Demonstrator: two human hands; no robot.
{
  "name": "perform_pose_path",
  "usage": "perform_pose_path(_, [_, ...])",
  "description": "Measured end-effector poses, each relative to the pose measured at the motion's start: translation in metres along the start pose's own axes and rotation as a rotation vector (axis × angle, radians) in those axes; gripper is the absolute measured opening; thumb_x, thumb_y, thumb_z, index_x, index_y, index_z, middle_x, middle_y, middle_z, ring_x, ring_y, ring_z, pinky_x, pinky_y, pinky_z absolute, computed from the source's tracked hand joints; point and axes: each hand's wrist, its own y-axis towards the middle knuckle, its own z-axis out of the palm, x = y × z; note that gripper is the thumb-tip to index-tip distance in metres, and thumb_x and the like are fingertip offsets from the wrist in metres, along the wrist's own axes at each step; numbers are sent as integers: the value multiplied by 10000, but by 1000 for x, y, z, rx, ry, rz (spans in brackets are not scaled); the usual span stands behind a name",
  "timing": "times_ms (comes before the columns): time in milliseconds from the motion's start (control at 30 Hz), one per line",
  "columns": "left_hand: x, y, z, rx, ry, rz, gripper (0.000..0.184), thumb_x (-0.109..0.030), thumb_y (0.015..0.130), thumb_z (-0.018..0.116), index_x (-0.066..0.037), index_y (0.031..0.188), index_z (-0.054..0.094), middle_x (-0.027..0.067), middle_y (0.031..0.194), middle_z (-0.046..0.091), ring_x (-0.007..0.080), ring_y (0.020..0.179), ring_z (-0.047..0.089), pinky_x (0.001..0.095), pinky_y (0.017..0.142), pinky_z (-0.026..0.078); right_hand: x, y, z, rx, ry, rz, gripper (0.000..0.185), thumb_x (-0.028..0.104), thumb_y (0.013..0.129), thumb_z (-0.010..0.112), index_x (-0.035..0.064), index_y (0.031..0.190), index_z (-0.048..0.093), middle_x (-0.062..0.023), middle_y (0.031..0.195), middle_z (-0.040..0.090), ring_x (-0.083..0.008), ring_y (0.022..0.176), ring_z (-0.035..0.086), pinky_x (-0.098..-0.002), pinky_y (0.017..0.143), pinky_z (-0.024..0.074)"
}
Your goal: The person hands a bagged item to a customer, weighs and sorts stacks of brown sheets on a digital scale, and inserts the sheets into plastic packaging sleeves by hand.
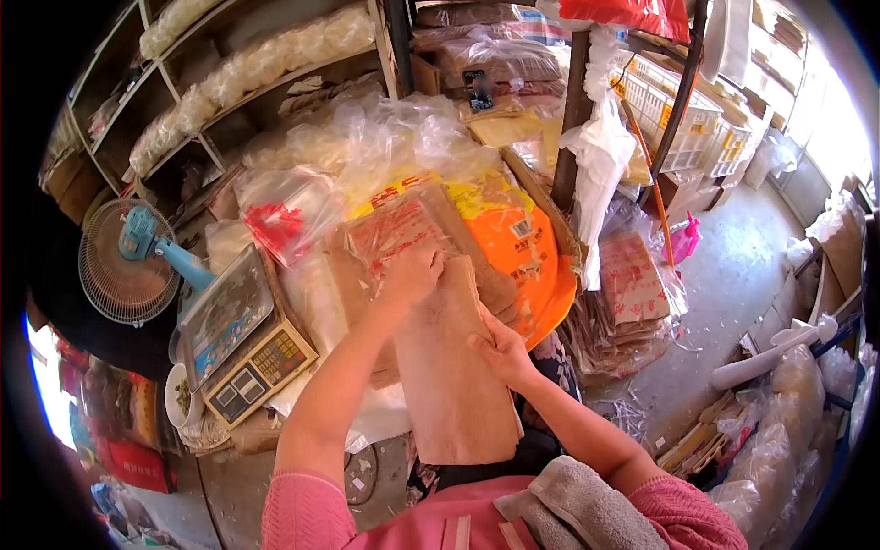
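Note:
A stack of flat brown sheets (456, 385), like thick paper, lies lengthwise in front of me, its near end over my lap. My right hand (500, 348) grips its right edge, thumb on top and the other fingers mostly hidden beneath. At the far end my left hand (417, 275) is closed, where the stack meets a clear plastic bag with red print (394, 234). Its fingertips are hidden, so I cannot tell whether it pinches the sheets or the bag. More brown sheets (477, 266) lie under and behind, on an orange and yellow printed sack (527, 243).
Left of the work pile are a scale with a keypad (261, 371), a small bowl (183, 399) and a fan (128, 257). Clear plastic bags (394, 128) heap up at the back. Wrapped brown bundles (632, 284) stand on the right, beside a dark post (573, 119) and white crates (674, 110).

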Motion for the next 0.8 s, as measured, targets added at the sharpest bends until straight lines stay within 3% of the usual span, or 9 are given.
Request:
perform_pose_path(100, [-6, -3, -7, -22, -112, 115, 101, -139, 836, 548, -54, 865, 593, 113, 837, 611, 310, 772, 588, 415, 681, 467, 1, 1, -5, 2, -141, 104, 566, -12, 837, 510, 30, 1375, 338, -101, 1300, 502, -115, 1170, 461, -223, 951, 356])
perform_pose_path(267, [-21, -20, 1, -92, -144, 258, 74, -124, 842, 544, -70, 883, 574, 102, 895, 608, 327, 774, 594, 440, 664, 478, -5, 3, -12, 28, -199, 199, 565, 40, 839, 499, 45, 1380, 339, -42, 1273, 508, -79, 1022, 531, -223, 855, 410])
perform_pose_path(367, [-35, -20, 2, 18, -129, 27, 77, -111, 835, 542, -70, 895, 569, 94, 900, 592, 307, 795, 592, 432, 676, 478, 11, 1, -6, 27, -330, 146, 543, 48, 844, 504, 35, 1366, 356, -29, 1235, 522, -81, 997, 529, -227, 856, 411])
perform_pose_path(433, [-33, -21, 5, -4, -131, 150, 92, -112, 829, 543, -74, 910, 563, 99, 892, 581, 305, 802, 586, 432, 675, 475, -10, 6, -5, -52, -349, 24, 502, 48, 853, 509, 24, 1340, 391, -22, 1191, 539, -94, 979, 532, -232, 844, 417])
perform_pose_path(533, [-45, -36, -3, 61, -31, 415, 145, -113, 806, 571, -79, 946, 584, 100, 908, 587, 294, 807, 590, 398, 687, 480, -30, 18, -21, -49, 33, 235, 433, 13, 812, 534, 1, 1240, 468, -71, 1063, 594, -136, 917, 564, -286, 799, 454])
perform_pose_path(567, [-50, -46, -6, 102, 21, 518, 169, -113, 796, 585, -80, 961, 595, 99, 918, 593, 289, 808, 594, 381, 693, 483, -28, 20, -23, -53, 87, 315, 315, 18, 810, 548, -4, 1124, 541, -62, 973, 604, -145, 850, 576, -285, 736, 467])
perform_pose_path(667, [-38, -79, 19, 150, -48, 493, 235, -117, 805, 585, -86, 1038, 577, 110, 929, 584, 303, 833, 582, 371, 703, 485, -41, 33, -29, -3, 151, 453, 218, 38, 835, 536, -7, 1043, 585, -72, 914, 622, -138, 795, 590, -283, 688, 477])
perform_pose_path(767, [-40, -102, 7, 189, -156, 245, 296, -158, 826, 593, -64, 1102, 540, 100, 968, 584, 269, 896, 585, 377, 746, 481, -33, 46, -25, -44, 469, 607, 191, 79, 870, 526, -9, 1020, 605, -92, 892, 640, -179, 752, 618, -304, 682, 512])
perform_pose_path(800, [-36, -115, 8, -7, -192, 48, 335, -170, 836, 589, -50, 1139, 516, 105, 996, 585, 259, 929, 579, 384, 778, 472, -29, 49, -24, -59, 586, 646, 197, 86, 874, 525, -8, 1029, 603, -96, 900, 642, -186, 752, 622, -311, 690, 519])
